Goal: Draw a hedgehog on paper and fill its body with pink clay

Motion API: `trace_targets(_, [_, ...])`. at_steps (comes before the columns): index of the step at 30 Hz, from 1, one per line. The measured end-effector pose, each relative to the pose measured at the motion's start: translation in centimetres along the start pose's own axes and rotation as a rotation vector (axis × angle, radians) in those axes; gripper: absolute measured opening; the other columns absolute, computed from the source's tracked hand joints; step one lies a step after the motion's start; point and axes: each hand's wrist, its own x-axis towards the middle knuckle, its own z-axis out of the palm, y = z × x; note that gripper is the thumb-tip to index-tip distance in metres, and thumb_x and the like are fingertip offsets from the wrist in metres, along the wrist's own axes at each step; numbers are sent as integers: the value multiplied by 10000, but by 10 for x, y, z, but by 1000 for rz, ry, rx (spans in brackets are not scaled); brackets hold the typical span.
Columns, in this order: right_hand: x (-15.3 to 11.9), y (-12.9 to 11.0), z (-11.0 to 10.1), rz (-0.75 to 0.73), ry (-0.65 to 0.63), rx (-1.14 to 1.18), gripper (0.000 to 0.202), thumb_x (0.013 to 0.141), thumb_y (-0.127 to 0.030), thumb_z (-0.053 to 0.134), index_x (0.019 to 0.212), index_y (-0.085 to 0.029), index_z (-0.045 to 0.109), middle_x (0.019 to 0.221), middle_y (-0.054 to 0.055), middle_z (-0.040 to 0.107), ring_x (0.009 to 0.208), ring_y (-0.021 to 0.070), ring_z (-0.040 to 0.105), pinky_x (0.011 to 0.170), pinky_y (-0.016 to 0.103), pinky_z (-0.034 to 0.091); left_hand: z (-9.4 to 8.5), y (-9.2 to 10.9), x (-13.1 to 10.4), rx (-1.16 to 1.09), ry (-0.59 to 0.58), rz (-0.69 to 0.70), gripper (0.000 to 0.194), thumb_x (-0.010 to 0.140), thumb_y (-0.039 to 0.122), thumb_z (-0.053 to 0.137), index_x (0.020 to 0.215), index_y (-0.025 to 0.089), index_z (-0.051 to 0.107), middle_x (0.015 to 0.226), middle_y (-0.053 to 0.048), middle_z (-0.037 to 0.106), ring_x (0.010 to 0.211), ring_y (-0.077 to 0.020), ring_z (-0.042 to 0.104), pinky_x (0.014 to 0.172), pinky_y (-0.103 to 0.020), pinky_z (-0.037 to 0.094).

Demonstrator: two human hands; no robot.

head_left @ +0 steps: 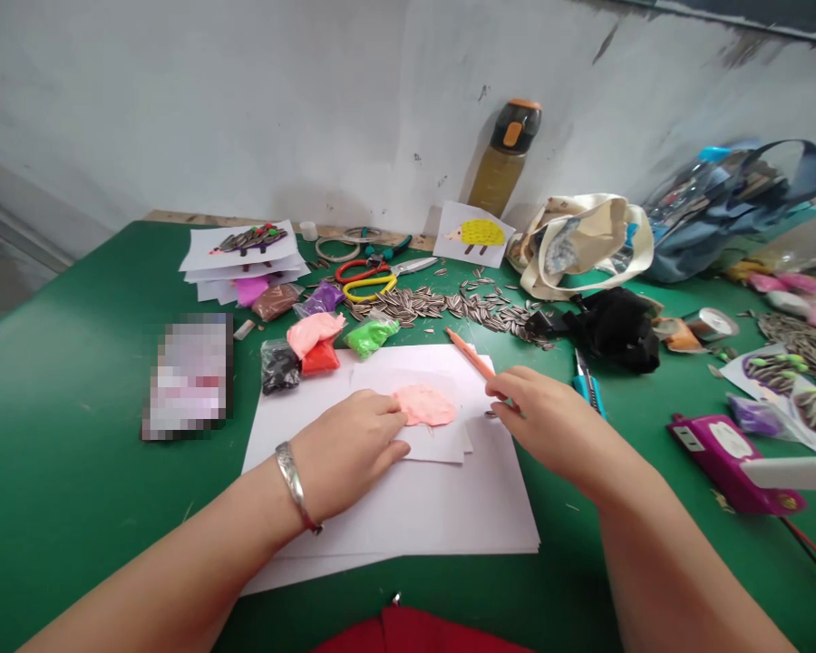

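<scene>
A flattened patch of pink modelling clay (pixel 425 405) lies on a small white card (pixel 442 444), over larger white sheets (pixel 462 517). My left hand (pixel 346 435) rests on the card, fingers stretched out, their tips at the clay's left edge. A silver bracelet (pixel 291 476) circles that wrist. To the right of the card, my right hand (pixel 537 413) grips an orange pen (pixel 471 352) that points up and left, away from the clay. Bags of black clay (pixel 280 366), pink clay (pixel 315 334), red clay (pixel 319 356) and green clay (pixel 373 336) sit just beyond the sheets.
Sunflower seeds (pixel 414 307) are scattered behind the clay bags, beside scissors (pixel 367 287). A hedgehog picture (pixel 474 234) leans near a bottle (pixel 503 159). To the right are a utility knife (pixel 588 390), a black cloth bundle (pixel 616 328), a cream bag (pixel 585 245) and a magenta device (pixel 734 462).
</scene>
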Motion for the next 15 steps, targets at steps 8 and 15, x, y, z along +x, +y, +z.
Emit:
trace_targets(8, [3, -2, 18, -68, -148, -182, 173, 859, -92, 407, 761, -194, 507, 819, 58, 604, 627, 157, 531, 531, 259, 289, 3, -6, 0, 4, 105, 9, 268, 970, 275, 417, 936, 172, 662, 914, -68, 681, 918, -221, 616, 846, -345, 458])
trace_targets(15, [6, -3, 17, -111, 77, 79, 216, 848, -107, 440, 833, -207, 631, 883, 52, 627, 690, 153, 569, 607, 253, 380, 3, -9, 2, -29, 188, -12, 332, 985, 305, 355, 914, 186, 656, 865, -51, 683, 844, -186, 627, 783, -290, 464])
